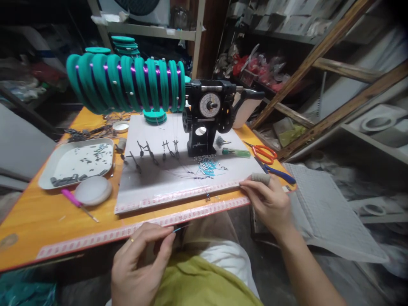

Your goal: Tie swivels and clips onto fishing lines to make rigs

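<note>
My left hand [143, 259] is closed in a pinch just below the table's front edge. Between its thumb and forefinger sticks out a thin blue piece [178, 229] with a fine pale tip. At the right end of the white board [178, 178], my right hand [269, 199] pinches near the upper measuring tape [197, 189]; a grey wrap [260, 178] covers one finger. Whatever lies between those fingertips is too small to make out. Small blue pieces and silvery beads [207, 166] lie in a pile on the board. A lower measuring tape [121, 233] runs along the table edge.
A black winding device [208, 114] with a crank carries a row of green spools [127, 83]. On the left are a white tray [47, 170], a round lid [93, 190] and a pink-handled screwdriver [70, 198]. Orange scissors [264, 154] and blue-handled pliers [280, 173] lie at right.
</note>
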`<state>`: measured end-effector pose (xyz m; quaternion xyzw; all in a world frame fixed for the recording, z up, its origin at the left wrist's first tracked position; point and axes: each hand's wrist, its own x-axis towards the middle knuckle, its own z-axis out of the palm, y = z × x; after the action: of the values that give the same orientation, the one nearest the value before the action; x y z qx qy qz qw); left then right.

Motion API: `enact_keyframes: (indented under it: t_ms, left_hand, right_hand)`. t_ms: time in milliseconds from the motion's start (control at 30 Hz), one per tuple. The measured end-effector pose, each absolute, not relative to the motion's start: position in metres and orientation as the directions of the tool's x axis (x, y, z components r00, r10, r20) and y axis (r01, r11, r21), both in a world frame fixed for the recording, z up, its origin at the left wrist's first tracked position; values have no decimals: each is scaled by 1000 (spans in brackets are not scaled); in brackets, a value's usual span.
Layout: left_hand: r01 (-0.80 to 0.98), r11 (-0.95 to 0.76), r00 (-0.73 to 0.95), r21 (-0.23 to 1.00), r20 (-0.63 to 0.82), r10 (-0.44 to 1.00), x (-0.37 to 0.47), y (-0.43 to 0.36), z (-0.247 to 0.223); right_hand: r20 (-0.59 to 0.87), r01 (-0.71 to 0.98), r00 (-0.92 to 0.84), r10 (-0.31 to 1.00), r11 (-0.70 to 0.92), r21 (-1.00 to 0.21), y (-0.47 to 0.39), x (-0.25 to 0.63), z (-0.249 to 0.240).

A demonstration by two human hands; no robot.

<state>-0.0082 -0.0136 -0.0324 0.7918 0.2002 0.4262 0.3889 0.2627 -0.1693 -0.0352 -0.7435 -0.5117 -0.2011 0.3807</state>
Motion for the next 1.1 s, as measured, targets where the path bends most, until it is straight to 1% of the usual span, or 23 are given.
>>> enact_keyframes:
  t_ms: [100,167,233,267,300,367,433,533,700,867,1100]
  left_hand:
    - [-33,-573,559,819,490,669,-6,-16,-31]
    - [-36,-560,559,828,481,675,-5,-18,-29]
    - [-35,-550,555,835,474,684,-5,-19,-27]
    - [-38,-543,552,839,471,688,-6,-20,-26]
    - [-44,-535,550,844,468,692,-7,-21,-26]
    - [-58,-523,545,850,466,697,-9,-21,-25]
    - [-63,-518,537,853,467,703,-12,-22,-25]
    - [-58,-524,515,850,475,713,-14,-21,-24]
    - [-53,-543,510,838,490,707,-13,-19,-22]
    - [-53,-528,515,848,476,713,-14,-19,-23]
    - [-51,-540,528,840,482,699,-17,-21,-24]
  right_hand:
    - [707,903,409,576,-145,-405,-162,235,-31]
    - [686,865,442,579,-73,-496,-155,205,-27]
    - [586,725,503,635,58,-686,-147,173,-24]
    - [546,658,527,651,95,-747,-143,159,-23]
    - [516,595,544,662,129,-793,-139,147,-22]
    - [485,516,573,660,169,-840,-132,132,-22]
    - [477,474,586,655,201,-857,-128,126,-22]
    - [481,461,588,650,219,-860,-125,125,-21]
    - [475,464,581,661,211,-861,-126,124,-19]
    - [440,433,613,656,186,-882,-126,120,-17]
    - [409,401,607,681,181,-898,-125,119,-18]
